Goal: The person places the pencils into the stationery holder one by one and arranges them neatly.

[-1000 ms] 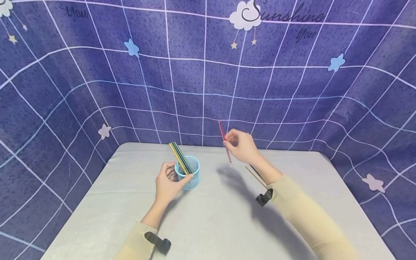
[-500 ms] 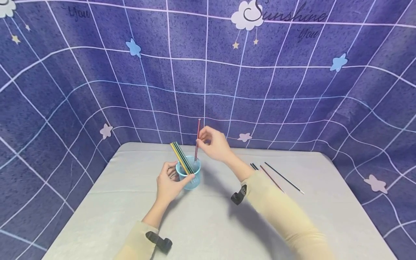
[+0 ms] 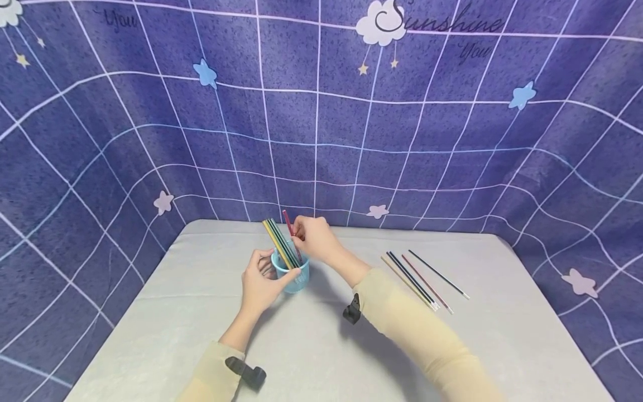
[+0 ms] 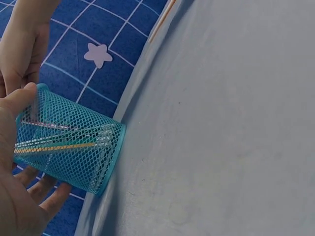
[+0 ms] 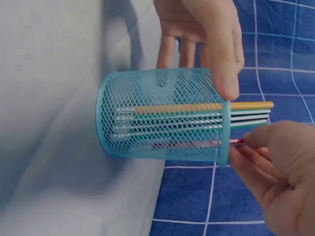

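A light blue mesh pencil cup stands on the table, and my left hand grips its left side with the thumb along the rim. Inside lean several pencils, one yellow and the others green, as the right wrist view also shows. My right hand pinches a red pencil just over the cup's mouth. Through the mesh in the right wrist view, the red pencil's lower part is visible inside, above the cup's bottom. The left wrist view shows the cup between thumb and fingers.
To the right, several loose pencils lie on the pale table cover: a yellow one, dark ones, a red one and, apart from them, a dark green one. A blue grid-patterned curtain surrounds the back and sides.
My right hand has brought the red pencil leftward to the cup and lowered it inside. The pencils on the right have come out from behind the right arm. My left hand keeps its grip.
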### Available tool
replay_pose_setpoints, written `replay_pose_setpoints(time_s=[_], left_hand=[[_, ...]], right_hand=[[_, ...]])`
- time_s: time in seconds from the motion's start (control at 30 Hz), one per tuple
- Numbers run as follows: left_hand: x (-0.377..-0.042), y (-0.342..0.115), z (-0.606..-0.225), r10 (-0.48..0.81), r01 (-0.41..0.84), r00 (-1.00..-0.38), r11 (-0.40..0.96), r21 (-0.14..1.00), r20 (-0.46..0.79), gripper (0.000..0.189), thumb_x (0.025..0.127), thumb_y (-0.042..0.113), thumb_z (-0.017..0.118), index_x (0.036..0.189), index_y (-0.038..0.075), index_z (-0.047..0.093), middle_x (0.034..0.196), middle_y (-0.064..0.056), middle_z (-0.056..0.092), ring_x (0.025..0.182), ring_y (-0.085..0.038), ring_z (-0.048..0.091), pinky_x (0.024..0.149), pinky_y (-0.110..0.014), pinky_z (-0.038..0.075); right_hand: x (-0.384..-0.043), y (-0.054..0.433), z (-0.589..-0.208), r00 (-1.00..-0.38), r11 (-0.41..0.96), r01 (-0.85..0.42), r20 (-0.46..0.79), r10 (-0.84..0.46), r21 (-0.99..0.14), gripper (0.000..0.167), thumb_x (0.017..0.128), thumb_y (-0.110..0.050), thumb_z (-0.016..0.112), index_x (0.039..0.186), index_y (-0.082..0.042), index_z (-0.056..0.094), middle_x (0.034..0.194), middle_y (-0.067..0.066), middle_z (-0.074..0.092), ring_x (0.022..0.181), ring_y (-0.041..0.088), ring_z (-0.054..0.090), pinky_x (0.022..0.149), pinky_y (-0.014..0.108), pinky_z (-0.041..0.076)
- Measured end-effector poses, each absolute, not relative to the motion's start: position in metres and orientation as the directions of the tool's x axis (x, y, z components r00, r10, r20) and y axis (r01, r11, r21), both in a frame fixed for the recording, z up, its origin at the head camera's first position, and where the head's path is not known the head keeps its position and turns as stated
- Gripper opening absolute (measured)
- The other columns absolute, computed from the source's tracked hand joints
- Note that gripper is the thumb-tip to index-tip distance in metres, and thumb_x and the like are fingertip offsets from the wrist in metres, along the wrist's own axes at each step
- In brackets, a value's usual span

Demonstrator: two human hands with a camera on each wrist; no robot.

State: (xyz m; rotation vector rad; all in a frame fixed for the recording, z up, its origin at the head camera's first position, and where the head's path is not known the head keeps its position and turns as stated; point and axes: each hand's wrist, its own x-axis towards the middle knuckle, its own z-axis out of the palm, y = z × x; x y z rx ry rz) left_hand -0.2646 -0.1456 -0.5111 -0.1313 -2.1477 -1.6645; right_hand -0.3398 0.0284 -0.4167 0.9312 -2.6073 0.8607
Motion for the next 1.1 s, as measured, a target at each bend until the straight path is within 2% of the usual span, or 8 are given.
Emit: replay_pose_setpoints(time_s=[0.13,0.3,0.47,0.83,1.1], left_hand=[[-0.266,-0.145,-0.511,-0.165,0.332,-0.908,0.283,0.900,0.386,0.072,0.072,0.021,0.101,0.126,0.002,0.057,0.129,-0.018,0.075,0.120,-0.039,0.074,0.100,-0.036,0.065],[-0.265,-0.145,-0.511,-0.164,0.318,-0.911,0.305,0.898,0.378,0.072,0.073,0.022,0.101,0.127,0.004,0.057,0.130,-0.016,0.076,0.120,-0.033,0.075,0.100,-0.035,0.066],[-0.265,-0.144,-0.511,-0.163,0.323,-0.910,0.298,0.898,0.381,0.074,0.072,0.021,0.102,0.128,0.001,0.057,0.130,-0.020,0.075,0.120,-0.037,0.075,0.101,-0.039,0.065],[-0.265,-0.144,-0.511,-0.167,0.296,-0.919,0.306,0.905,0.357,0.073,0.073,0.024,0.101,0.127,0.003,0.057,0.127,-0.017,0.076,0.121,-0.034,0.075,0.102,-0.038,0.065],[-0.266,-0.147,-0.510,-0.166,0.291,-0.920,0.321,0.901,0.356,0.073,0.072,0.024,0.102,0.127,0.004,0.058,0.129,-0.016,0.076,0.121,-0.032,0.074,0.104,-0.040,0.064]], right_hand=[[-0.338,0.021,-0.416,-0.781,0.694,-0.620,0.375,-0.500,-0.366,0.007,0.097,-0.008,0.075,0.095,-0.004,0.069,0.090,0.010,0.081,0.080,0.019,0.079,0.069,0.024,0.067],[-0.335,0.014,-0.418,-0.779,0.733,-0.617,0.358,-0.515,-0.286,0.006,0.097,-0.007,0.074,0.096,-0.003,0.070,0.088,0.010,0.079,0.074,0.018,0.077,0.064,0.022,0.065],[-0.334,0.010,-0.419,-0.779,0.749,-0.610,0.365,-0.510,-0.257,0.007,0.096,-0.007,0.076,0.096,-0.003,0.071,0.088,0.010,0.079,0.074,0.019,0.077,0.064,0.022,0.065],[-0.329,0.029,-0.396,-0.774,0.710,-0.620,0.408,-0.484,-0.335,0.009,0.094,-0.002,0.073,0.103,-0.001,0.076,0.090,0.010,0.082,0.082,0.020,0.080,0.075,0.030,0.070],[-0.331,0.078,-0.380,-0.791,0.698,-0.602,0.406,-0.458,-0.387,0.010,0.093,-0.005,0.073,0.103,-0.003,0.077,0.095,0.011,0.082,0.084,0.022,0.079,0.078,0.031,0.069]])
